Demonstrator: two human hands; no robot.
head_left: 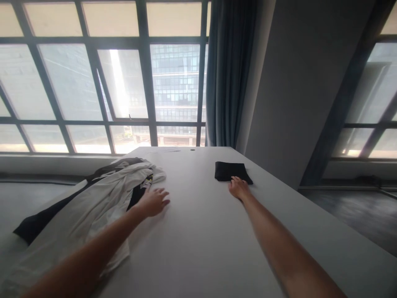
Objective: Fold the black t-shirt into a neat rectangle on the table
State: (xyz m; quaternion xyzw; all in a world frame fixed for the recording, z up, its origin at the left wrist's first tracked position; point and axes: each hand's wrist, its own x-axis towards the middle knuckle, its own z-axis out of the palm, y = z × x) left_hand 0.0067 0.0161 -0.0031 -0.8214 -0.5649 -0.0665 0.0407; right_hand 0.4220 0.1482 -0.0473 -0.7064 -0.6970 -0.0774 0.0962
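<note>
My left hand (154,202) is over the white table (192,231), just right of a loose heap of clothes. Its fingers are stretched out and nothing is in them. Nearest to it in the heap are a crumpled white garment (102,198) and a black piece with a coloured print (136,194). On the right side of the table lies a flat, folded black cloth (231,170), roughly rectangular. The fingertips of my right hand (239,188) rest on its near edge, fingers extended and not wrapped round it.
Dark cloth (46,217) sticks out from the heap's left side, over the table's left edge. At the far end are a thin paper-like sheet (172,151) and a round dark cable hole (192,150). Beyond stand windows, a blue-grey curtain (228,74) and a grey pillar (288,91).
</note>
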